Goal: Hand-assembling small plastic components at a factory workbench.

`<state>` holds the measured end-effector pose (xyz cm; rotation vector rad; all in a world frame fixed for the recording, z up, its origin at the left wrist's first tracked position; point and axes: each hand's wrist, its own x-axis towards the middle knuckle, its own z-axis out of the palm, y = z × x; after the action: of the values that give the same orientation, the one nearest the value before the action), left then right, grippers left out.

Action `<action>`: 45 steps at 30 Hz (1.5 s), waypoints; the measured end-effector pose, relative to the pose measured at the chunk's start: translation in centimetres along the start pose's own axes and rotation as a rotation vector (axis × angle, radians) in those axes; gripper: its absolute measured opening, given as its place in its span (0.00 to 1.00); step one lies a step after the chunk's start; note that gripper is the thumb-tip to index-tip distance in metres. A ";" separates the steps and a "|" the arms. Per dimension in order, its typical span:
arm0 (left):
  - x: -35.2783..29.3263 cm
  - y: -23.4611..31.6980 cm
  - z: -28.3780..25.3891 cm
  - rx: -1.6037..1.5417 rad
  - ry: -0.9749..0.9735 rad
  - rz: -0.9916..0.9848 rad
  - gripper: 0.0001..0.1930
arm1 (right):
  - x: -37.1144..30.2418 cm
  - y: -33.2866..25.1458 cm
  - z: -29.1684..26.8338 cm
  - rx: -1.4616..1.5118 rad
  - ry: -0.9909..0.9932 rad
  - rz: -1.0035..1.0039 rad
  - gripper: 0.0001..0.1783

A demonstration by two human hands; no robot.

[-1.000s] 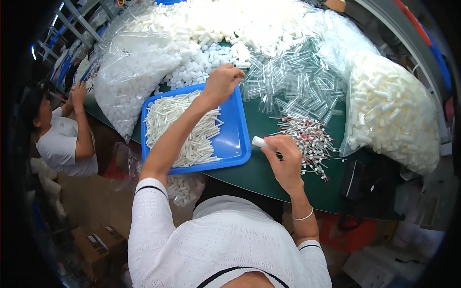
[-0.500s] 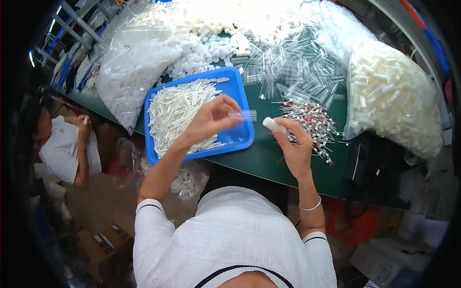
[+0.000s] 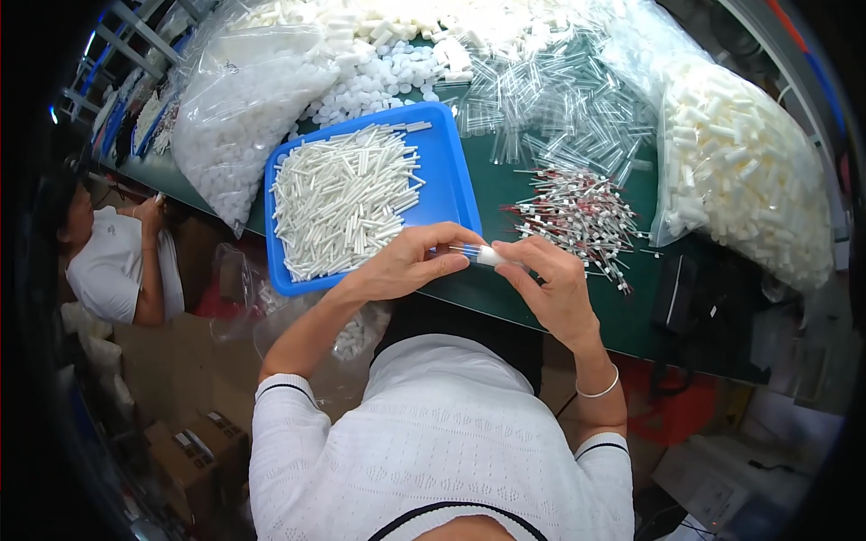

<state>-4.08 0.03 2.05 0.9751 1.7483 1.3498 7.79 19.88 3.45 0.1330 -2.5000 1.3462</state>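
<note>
My left hand (image 3: 401, 263) is closed around a clear plastic tube (image 3: 464, 249), pinching it between thumb and fingers. My right hand (image 3: 557, 287) pinches a white cylindrical piece (image 3: 490, 256) whose left end meets the tube. Whether the piece sits inside the tube cannot be told, since fingers cover part of both. Just behind my left hand lies a blue tray (image 3: 442, 176) with a heap of thin white sticks (image 3: 347, 198). Beyond my right hand is a pile of small white connectors with red wires (image 3: 577, 216) on the green table (image 3: 496, 198).
Loose clear tubes (image 3: 550, 108) and white round caps (image 3: 383, 86) cover the far table. Full plastic bags stand at the left (image 3: 239, 126) and right (image 3: 744, 153). A black box (image 3: 672, 293) lies near the right edge. Another person (image 3: 122, 266) works at the left.
My left hand has moved right and nearer to me with the tube. My right hand has lowered slightly, and the white piece now meets the tube.
</note>
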 end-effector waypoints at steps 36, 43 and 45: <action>-1.3 -0.4 3.1 0.372 0.106 0.039 0.09 | -2.3 2.9 3.6 0.642 -0.006 0.224 0.11; -1.1 -2.2 4.2 0.541 0.217 0.210 0.09 | -1.5 3.7 3.5 0.473 -0.100 0.130 0.12; -1.0 -2.1 4.4 0.316 0.284 0.201 0.11 | -1.6 4.1 3.4 0.520 -0.099 0.134 0.13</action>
<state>-0.06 0.73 -0.82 1.2039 2.1743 1.4176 7.66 19.27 -2.03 0.1457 -2.2044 2.0664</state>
